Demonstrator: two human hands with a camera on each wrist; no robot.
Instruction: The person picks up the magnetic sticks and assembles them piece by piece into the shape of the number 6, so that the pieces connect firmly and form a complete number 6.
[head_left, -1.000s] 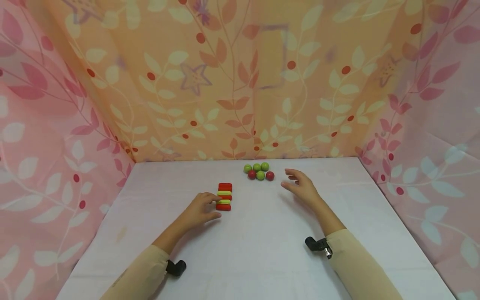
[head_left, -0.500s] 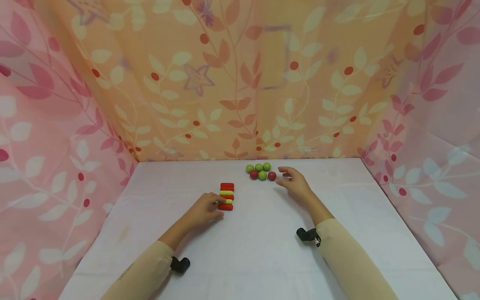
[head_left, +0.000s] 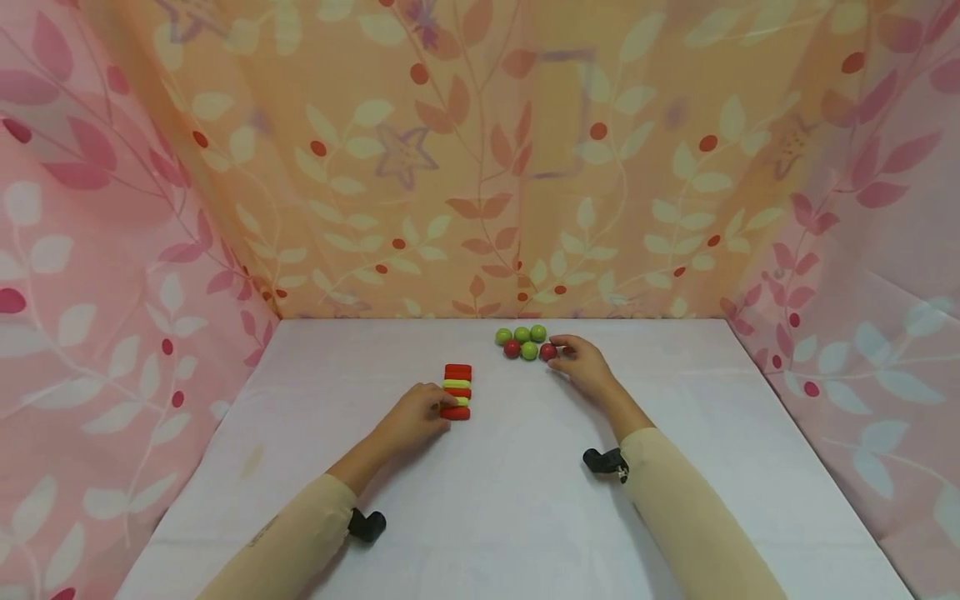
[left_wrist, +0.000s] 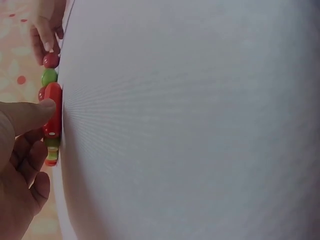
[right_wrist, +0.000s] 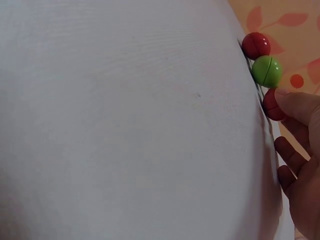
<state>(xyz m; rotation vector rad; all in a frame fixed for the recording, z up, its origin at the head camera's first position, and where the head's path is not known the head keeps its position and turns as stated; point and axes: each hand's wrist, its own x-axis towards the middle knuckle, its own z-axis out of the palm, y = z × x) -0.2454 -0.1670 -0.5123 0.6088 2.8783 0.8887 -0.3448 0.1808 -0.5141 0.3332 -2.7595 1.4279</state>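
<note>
My left hand (head_left: 412,415) is at a row of short red and yellow-green sticks lying side by side on the table. Its thumb rests on the nearest red stick (left_wrist: 54,120) and its index finger reaches over the row, pinching that stick. Farther back, my right hand (head_left: 591,368) pinches a red ball (right_wrist: 271,106) between thumb and index finger, at the right end of a cluster. Beside that ball sit a green ball (right_wrist: 267,71) and another red ball (right_wrist: 256,45), each with a seam line.
Three more green balls (head_left: 522,334) line the back of the cluster. The white table (head_left: 510,500) ends at an orange leaf-patterned cloth (head_left: 480,167), with pink cloth (head_left: 112,333) on both sides. Black cameras (head_left: 367,526) sit at both wrists.
My right hand has moved left to the end red ball, and its thumb and index finger have closed on it. My left thumb has come in against the nearest red stick.
</note>
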